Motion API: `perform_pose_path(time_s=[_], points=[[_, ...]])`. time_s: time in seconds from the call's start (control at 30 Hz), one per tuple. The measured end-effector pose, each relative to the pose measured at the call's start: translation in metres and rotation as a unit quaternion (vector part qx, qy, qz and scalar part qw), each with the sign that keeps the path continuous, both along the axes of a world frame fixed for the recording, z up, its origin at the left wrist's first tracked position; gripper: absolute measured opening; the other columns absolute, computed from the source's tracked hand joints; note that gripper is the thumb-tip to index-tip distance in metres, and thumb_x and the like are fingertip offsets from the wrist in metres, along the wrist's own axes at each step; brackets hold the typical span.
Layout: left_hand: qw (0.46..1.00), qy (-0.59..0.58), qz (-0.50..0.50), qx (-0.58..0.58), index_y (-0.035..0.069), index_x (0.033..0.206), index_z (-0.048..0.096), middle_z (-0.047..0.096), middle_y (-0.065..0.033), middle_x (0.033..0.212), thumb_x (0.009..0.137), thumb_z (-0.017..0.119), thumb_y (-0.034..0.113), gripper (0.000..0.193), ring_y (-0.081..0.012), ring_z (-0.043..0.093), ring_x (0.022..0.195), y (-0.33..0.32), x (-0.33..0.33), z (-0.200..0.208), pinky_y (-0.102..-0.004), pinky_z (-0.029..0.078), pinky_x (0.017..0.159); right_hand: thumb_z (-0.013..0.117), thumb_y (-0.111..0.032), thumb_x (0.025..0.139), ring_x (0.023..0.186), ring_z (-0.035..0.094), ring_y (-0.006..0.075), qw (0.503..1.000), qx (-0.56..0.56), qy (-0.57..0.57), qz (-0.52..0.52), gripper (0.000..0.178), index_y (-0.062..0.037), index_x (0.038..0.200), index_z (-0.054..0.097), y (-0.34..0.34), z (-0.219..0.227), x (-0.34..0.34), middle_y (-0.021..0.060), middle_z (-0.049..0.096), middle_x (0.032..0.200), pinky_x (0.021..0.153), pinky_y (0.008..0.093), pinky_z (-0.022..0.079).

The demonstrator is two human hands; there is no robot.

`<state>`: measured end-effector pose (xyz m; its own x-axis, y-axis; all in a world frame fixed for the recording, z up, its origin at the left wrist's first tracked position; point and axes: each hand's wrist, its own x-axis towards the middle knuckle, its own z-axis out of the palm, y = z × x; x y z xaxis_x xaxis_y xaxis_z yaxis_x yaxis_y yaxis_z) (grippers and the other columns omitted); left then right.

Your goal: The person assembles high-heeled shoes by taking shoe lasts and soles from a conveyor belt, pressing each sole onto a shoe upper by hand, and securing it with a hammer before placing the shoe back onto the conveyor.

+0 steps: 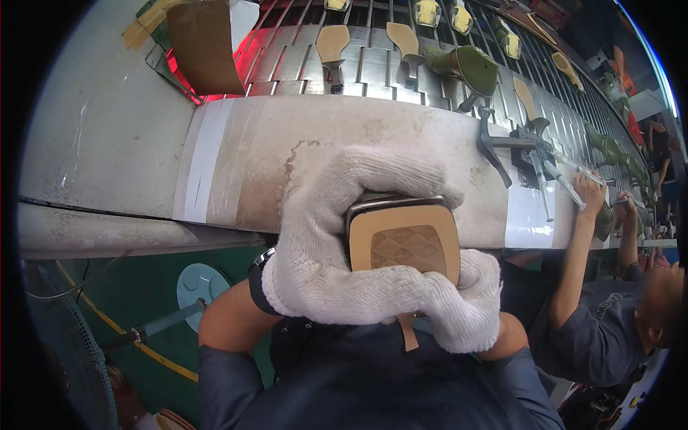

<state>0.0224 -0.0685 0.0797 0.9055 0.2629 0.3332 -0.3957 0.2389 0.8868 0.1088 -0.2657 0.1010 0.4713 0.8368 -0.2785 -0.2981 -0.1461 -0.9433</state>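
Note:
Both of my hands wear white knitted gloves. Between them is a square-toed shoe, its tan sole (364,233) facing up with a darker brown, diamond-patterned patch in the middle. My left hand (322,236) curls round its far edge and left side. Below the shoe's near edge, white glove fingers cross over, and my right hand (466,304) closes on its near right side. A narrow brown strip (408,333) with a dark end hangs beneath. The gloves hide the shoe's upper and its heel end.
A hammer (494,142) and several syringes (552,175) lie at the bench's right. Beyond the worn bench (251,158), a slatted conveyor carries tan soles (333,44) and a green shoe (473,69). A brown board (204,46) stands far left. A co-worker (602,315) sits right.

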Motion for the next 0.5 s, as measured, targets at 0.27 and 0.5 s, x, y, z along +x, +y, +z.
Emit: perform_pose_path(time_s=[0.27, 0.5], points=[[1.0, -0.005, -0.013, -0.023, -0.006, 0.141, 0.053, 0.069, -0.0378, 0.133, 0.094, 0.086, 0.038, 0.072, -0.0395, 0.077, 0.117, -0.006, 0.0, 0.005, -0.0514, 0.068, 0.096, 0.072, -0.022, 0.107, 0.051, 0.064, 0.0051, 1.0, -0.005, -0.013, -0.005, 0.032, 0.0062, 0.12, 0.08, 0.001, 0.004, -0.001, 0.0087, 0.082, 0.083, 0.048, 0.0228, 0.051], [0.998, 0.028, 0.051, 0.039, -0.008, 0.132, 0.058, 0.074, -0.0346, 0.124, 0.114, 0.049, 0.05, 0.061, -0.0361, 0.079, 0.108, -0.007, -0.005, 0.017, -0.0487, 0.069, 0.09, 0.074, -0.02, 0.106, 0.051, 0.063, 0.0045, 1.0, -0.009, -0.009, -0.007, 0.028, 0.0046, 0.116, 0.08, -0.002, 0.0, -0.007, 0.0065, 0.082, 0.08, 0.047, 0.0231, 0.049]])
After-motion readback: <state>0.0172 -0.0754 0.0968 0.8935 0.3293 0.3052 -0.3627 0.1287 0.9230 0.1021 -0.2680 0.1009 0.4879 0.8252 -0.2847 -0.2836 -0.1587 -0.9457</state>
